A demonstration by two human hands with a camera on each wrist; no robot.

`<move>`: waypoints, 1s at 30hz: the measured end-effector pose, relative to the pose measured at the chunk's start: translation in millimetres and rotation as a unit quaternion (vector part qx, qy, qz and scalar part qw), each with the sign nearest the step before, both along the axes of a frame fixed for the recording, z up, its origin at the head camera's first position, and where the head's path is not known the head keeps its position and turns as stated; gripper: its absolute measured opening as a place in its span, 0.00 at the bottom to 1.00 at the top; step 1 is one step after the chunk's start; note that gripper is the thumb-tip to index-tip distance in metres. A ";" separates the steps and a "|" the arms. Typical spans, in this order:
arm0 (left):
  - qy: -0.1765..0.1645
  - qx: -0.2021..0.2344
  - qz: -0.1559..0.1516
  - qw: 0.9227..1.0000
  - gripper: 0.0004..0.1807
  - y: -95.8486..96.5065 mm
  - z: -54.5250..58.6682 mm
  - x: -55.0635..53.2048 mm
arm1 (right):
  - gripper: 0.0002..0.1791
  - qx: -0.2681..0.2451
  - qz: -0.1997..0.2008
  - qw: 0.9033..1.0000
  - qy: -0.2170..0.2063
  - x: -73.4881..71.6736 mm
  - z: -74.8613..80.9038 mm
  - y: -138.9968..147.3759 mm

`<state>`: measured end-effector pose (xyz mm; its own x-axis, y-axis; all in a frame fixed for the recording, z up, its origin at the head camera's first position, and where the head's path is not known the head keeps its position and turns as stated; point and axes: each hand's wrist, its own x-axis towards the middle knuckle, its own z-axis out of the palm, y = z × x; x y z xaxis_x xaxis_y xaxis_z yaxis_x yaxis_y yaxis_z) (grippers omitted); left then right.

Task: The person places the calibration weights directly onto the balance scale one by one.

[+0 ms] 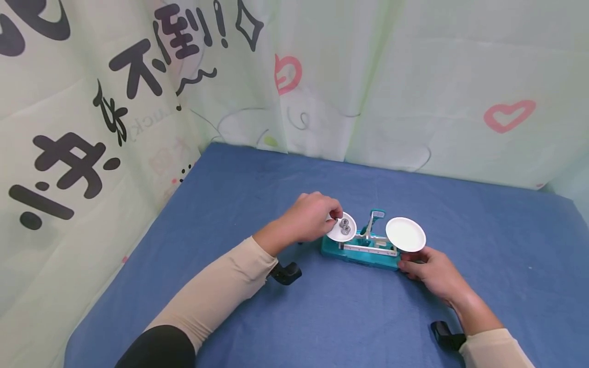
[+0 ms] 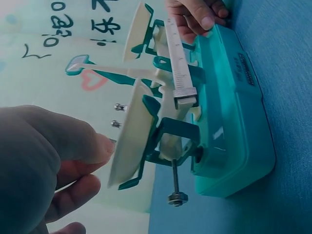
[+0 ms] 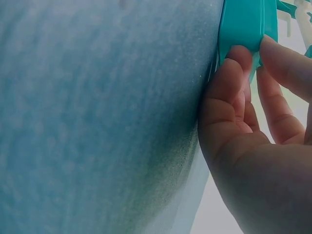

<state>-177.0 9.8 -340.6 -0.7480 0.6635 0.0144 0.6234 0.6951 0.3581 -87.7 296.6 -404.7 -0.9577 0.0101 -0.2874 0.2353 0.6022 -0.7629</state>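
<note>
A small balance scale with a teal base [image 1: 361, 258] stands on the blue cloth. My left hand [image 1: 313, 217] is at the rim of its left white pan [image 1: 341, 236], thumb and finger pinching a small metal weight [image 2: 113, 141] that the fingertips mostly hide. Small silver weights [image 1: 345, 225] sit on that pan beside the fingers. The right pan [image 1: 406, 235] has nothing on it. At the base's right end, my right hand [image 1: 432, 271] grips the corner between thumb and fingers; the right wrist view shows this teal corner [image 3: 243, 27] up close.
A graduated beam [image 2: 178, 58] runs along the front of the balance, and a pointer with a teal-framed plate [image 2: 78, 64] projects from its middle. An adjusting nut [image 2: 177, 198] sticks out at the left end. White printed curtains [image 1: 414, 92] hang behind the blue-covered table [image 1: 276, 317].
</note>
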 end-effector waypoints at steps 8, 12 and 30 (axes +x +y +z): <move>0.004 -0.010 0.013 1.000 0.11 3.5 -3.6 0.1 | 0.15 -0.003 -0.005 1.000 -0.002 0.4 -0.8 -0.2; 0.011 -0.004 0.023 1.000 0.11 4.6 -4.7 0.8 | 0.15 -0.008 -0.007 1.000 0.001 1.0 -1.0 -0.7; 0.019 -0.010 0.023 0.999 0.12 8.9 -3.8 1.7 | 0.16 -0.009 -0.009 1.000 -0.001 4.7 -1.2 -1.4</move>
<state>-175.2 18.7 -344.3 -0.7769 0.6289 0.0307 0.6039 0.7304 0.3193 -83.0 295.2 -405.9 -0.9570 0.0214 -0.2892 0.2468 0.5841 -0.7732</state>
